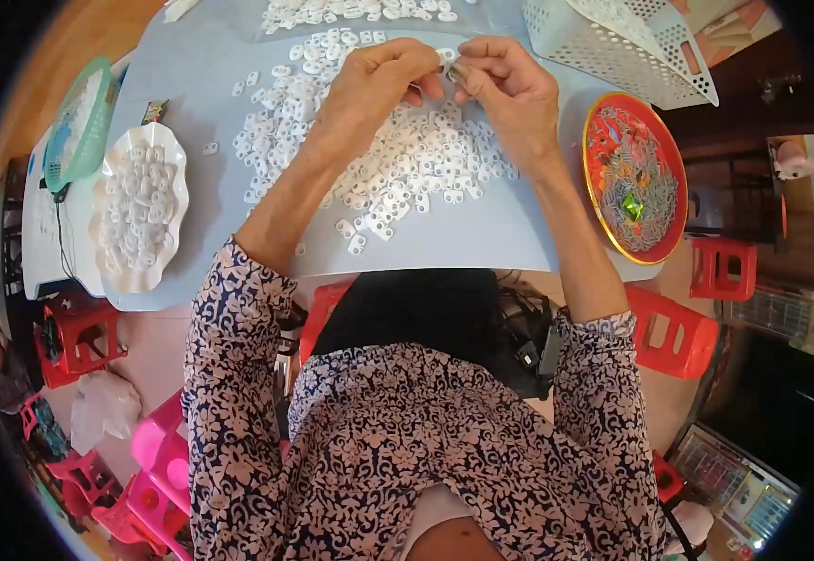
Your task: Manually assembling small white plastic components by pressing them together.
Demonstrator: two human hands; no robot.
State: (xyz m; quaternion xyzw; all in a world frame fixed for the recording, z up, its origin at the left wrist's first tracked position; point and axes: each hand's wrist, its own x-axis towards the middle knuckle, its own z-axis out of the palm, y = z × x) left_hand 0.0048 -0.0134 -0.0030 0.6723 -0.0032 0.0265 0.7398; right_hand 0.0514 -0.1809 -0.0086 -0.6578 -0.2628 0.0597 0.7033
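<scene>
Blue-grey table (482, 238) | heap of white pieces (416, 173) spread mid-table, likely for easy reach | red bowl (680, 196) of grey parts (655, 154) at right, presumably handy too | left hand (381, 84), right hand (519, 93) — fingertips nearly meeting; what they clamp — cannot tell

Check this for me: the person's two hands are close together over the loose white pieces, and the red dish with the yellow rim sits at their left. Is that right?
Not quite: the head view shows the red dish at the person's right. The rest holds: the left hand and right hand are close together over the loose white pieces.
</scene>
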